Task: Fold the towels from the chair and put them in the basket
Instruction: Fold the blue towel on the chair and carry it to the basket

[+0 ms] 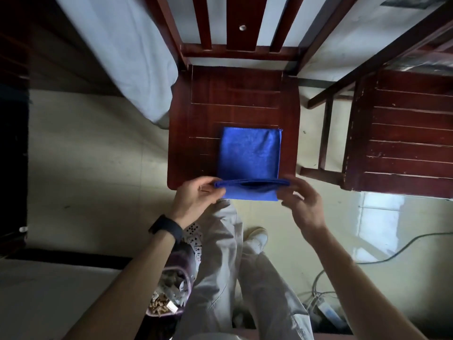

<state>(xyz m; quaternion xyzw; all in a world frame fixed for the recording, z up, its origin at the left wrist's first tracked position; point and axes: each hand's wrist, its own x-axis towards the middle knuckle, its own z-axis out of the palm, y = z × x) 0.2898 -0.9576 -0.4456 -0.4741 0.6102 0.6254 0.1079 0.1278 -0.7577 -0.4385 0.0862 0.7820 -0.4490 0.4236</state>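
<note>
The left hand (199, 195) and right hand (302, 204) each pinch a near corner of the blue towel (250, 155), which lies flat on the chair (220, 99) just beyond them. If one pinch loosens, the layers probably splay, skewing the fold, or the towel slides off the seat's front edge.

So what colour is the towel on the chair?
Solid bright blue towel, no pattern; the head view shows it.
</note>
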